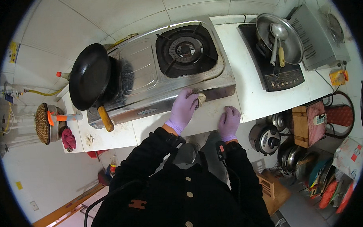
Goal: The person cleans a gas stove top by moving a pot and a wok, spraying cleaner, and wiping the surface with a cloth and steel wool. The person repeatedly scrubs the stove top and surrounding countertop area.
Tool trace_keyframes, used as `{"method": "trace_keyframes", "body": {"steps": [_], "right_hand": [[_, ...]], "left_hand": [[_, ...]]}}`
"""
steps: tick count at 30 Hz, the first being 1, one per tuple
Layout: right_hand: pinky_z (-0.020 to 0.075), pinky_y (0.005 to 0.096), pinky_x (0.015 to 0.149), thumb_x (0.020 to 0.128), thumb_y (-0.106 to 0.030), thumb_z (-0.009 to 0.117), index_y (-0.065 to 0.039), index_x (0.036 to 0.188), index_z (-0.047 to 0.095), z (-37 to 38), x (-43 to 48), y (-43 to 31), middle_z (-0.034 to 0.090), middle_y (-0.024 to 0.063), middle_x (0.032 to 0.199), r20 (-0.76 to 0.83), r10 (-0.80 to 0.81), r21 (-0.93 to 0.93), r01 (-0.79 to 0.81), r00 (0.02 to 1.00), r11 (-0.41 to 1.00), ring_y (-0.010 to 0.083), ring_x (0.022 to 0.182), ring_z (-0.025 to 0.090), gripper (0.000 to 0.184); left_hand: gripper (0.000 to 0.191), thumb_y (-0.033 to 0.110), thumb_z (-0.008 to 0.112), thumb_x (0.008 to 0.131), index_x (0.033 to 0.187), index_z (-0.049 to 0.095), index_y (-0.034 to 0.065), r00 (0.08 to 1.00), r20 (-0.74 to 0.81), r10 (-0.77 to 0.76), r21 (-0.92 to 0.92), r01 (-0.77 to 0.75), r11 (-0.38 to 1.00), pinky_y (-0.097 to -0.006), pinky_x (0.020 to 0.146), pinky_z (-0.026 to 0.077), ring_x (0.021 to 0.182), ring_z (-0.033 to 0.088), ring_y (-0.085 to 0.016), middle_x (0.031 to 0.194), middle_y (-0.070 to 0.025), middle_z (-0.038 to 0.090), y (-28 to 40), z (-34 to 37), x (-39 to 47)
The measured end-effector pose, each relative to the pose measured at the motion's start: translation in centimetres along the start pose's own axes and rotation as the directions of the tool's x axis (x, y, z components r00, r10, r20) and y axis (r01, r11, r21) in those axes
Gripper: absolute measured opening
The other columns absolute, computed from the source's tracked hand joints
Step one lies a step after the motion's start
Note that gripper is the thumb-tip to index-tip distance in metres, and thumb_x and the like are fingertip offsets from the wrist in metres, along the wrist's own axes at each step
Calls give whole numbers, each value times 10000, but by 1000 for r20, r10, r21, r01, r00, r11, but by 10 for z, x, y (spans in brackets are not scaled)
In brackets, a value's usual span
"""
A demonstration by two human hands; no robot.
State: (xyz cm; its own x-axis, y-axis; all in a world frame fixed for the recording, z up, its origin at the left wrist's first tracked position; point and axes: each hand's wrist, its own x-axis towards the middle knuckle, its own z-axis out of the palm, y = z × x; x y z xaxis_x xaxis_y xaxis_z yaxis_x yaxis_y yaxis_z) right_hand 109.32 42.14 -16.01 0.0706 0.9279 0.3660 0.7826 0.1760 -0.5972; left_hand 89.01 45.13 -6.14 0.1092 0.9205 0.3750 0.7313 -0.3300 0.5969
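Observation:
My left hand (183,110), in a thin purple glove, is at the front panel of a stainless-steel gas stove (139,98). Its bent fingers press against the side of a cream control knob (201,99). A dark, rough wad, which looks like a metal scourer (196,105), shows between the fingers and is mostly hidden. My right hand (229,123), gloved alike, rests at the front edge of the white tiled countertop (259,107). Its fingers are together and curled, with nothing visible in them. A black wok (90,76) with a wooden handle leans over the stove's left end.
Right of the stove, an induction cooker (283,80) carries a metal pan (294,45) with ladles. A cloth (68,139) and a lidded pot (52,127) are at the left end. Below the counter stand a pressure cooker (268,140) and a wooden stool (272,188).

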Motion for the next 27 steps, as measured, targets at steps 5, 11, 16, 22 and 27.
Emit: {"method": "trace_keyframes", "body": {"steps": [5, 11, 16, 22, 27], "right_hand": [[451, 460, 858, 793, -55, 600, -46, 1112, 627, 5, -4, 0, 589, 151, 1101, -49, -22, -64, 19, 999, 998, 354, 995, 547, 320], [449, 460, 860, 784, -70, 607, -45, 1113, 639, 0, -4, 0, 588, 142, 1101, -52, -27, -46, 25, 998, 999, 354, 987, 546, 331], [453, 459, 860, 771, -67, 608, -51, 1113, 645, 1, -6, 2, 596, 140, 1100, -42, -27, -47, 25, 999, 999, 356, 993, 549, 345], [455, 456, 868, 759, -67, 611, -62, 1102, 653, 0, -7, 2, 603, 130, 1099, -44, -16, -51, 13, 999, 999, 349, 996, 556, 346], [455, 459, 860, 756, -76, 613, -67, 1091, 655, -2, -7, 0, 600, 128, 1103, -48, -11, -61, 8, 999, 998, 346, 998, 557, 338]], "left_hand": [[178, 19, 719, 755, 925, 672, 40, 994, -20, 108, 95, -106, 990, -372, 762, 525, 907, 623, -309, 1013, -113, 610, -9, 8, -9], [105, 26, 722, 751, 839, 670, 47, 996, 15, 86, 140, -87, 986, -378, 733, 540, 862, 651, -311, 947, -114, 647, 1, -9, -11], [103, 37, 719, 786, 865, 654, 45, 998, -33, -47, -15, 47, 999, -374, 763, 534, 883, 656, -308, 950, -130, 659, 5, -6, -4], [80, 32, 699, 807, 867, 646, 39, 997, -64, 32, 58, -28, 998, -369, 745, 530, 862, 654, -318, 931, -141, 651, -1, 9, -4], [59, 28, 693, 805, 839, 645, 34, 972, 190, -138, 126, 115, 985, -371, 743, 536, 832, 655, -315, 911, -142, 655, -1, -7, -21]]}}
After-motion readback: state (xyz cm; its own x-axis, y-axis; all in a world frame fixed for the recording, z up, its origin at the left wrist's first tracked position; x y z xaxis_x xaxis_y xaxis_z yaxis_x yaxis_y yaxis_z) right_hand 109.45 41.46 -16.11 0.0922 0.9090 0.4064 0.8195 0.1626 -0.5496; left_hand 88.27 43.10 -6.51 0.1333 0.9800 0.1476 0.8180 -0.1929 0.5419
